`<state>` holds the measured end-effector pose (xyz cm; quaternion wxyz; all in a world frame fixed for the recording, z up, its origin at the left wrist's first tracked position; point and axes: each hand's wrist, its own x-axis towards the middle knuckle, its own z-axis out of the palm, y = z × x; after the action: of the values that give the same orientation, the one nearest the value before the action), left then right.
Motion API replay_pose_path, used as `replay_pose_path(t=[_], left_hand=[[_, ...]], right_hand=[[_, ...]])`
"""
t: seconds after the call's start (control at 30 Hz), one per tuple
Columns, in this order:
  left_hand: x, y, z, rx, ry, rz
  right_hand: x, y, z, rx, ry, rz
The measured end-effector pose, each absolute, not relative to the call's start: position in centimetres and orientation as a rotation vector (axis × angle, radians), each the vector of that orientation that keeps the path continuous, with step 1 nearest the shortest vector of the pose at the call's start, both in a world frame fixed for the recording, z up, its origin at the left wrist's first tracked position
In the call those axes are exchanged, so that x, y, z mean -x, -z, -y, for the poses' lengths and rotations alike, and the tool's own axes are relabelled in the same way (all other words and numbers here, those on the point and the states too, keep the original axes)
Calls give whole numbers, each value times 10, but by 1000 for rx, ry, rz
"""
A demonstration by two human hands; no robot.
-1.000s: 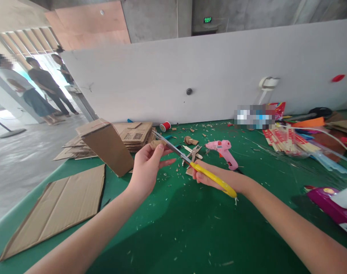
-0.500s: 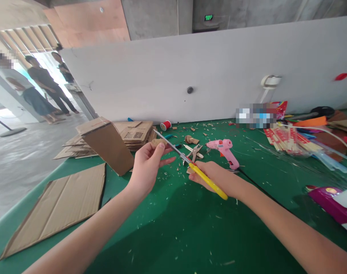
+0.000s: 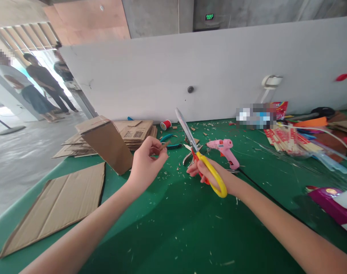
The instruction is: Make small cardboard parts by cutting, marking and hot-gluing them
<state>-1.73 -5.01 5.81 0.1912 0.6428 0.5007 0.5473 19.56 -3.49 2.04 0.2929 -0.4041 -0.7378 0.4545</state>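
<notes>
My right hand (image 3: 209, 174) grips yellow-handled scissors (image 3: 201, 158) above the green table (image 3: 176, 228); the closed blades point up and away toward the white wall. My left hand (image 3: 147, 163) is raised to their left, fingers curled in a pinch on a small brown cardboard piece (image 3: 164, 145). The blades stand clear of that piece. Cardboard scraps and shavings lie scattered on the table under both hands.
A pink glue gun (image 3: 224, 150) lies just beyond my right hand, with pliers and a red thread spool (image 3: 165, 125) near it. Cardboard sheets (image 3: 59, 201) and a stack (image 3: 133, 133) sit left. Craft sticks and coloured materials (image 3: 290, 140) crowd the right. People stand far left.
The scissors swung up from lying across toward my left hand to pointing up and away. My left fingers curled in, and the cardboard piece in them now looks smaller.
</notes>
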Motion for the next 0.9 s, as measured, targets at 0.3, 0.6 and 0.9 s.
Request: replay_pose_path(t=[0.3,0.6,0.9], left_hand=[[27,-55,51,-2544,-1639,-1452],[25,-51,51,-2575,-1636,-1319],[11,-56,56,-1693,-1571,-1160]], right_hand=[[-197,-21,36,955,-1279,1965],[-194,-16,33,994,-1304,1889],[-188,-18,39,1098,-1140,1912]])
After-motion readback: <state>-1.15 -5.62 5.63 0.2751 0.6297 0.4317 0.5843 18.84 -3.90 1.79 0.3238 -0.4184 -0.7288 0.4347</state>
